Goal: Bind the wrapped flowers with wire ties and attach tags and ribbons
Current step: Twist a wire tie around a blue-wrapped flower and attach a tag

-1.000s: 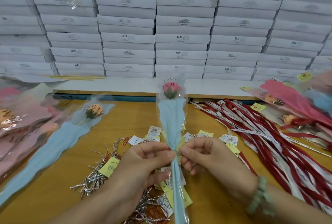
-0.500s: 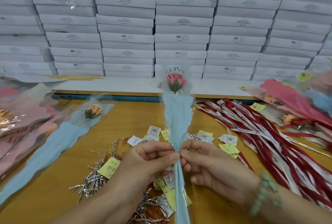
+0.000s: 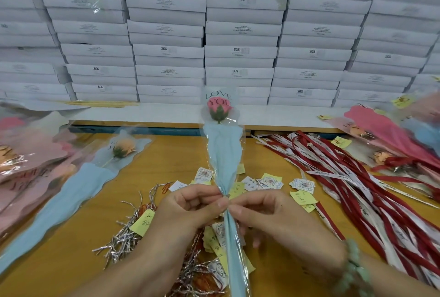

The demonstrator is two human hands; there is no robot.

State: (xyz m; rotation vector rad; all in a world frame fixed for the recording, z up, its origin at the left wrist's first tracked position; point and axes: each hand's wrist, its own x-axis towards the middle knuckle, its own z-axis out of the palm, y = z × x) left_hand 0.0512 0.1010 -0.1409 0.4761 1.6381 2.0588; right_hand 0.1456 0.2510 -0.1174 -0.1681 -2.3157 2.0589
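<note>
A pink rose in a clear "LOVE YOU" sleeve with light blue paper, the wrapped flower (image 3: 225, 154), stands upright above the table's middle. My left hand (image 3: 188, 208) and my right hand (image 3: 273, 215) pinch its narrow neck from both sides, fingertips meeting at the gathered point, where a thin wire tie seems to sit, too small to tell. Silver wire ties (image 3: 121, 237) lie in a loose pile at lower left. Small tags (image 3: 269, 181) in white and yellow are scattered behind my hands. Red and white ribbons (image 3: 352, 177) spread across the right.
Another blue wrapped flower (image 3: 95, 173) with an orange rose lies flat at left, beside a pile of pink wrapped flowers (image 3: 26, 161). More wrapped flowers (image 3: 390, 135) are heaped at far right. White boxes (image 3: 238, 35) are stacked as a wall behind the wooden table (image 3: 171, 154).
The held flower has risen and tipped more upright, its rose now higher against the boxes. Both hands stayed pinched at the neck, working closer together.
</note>
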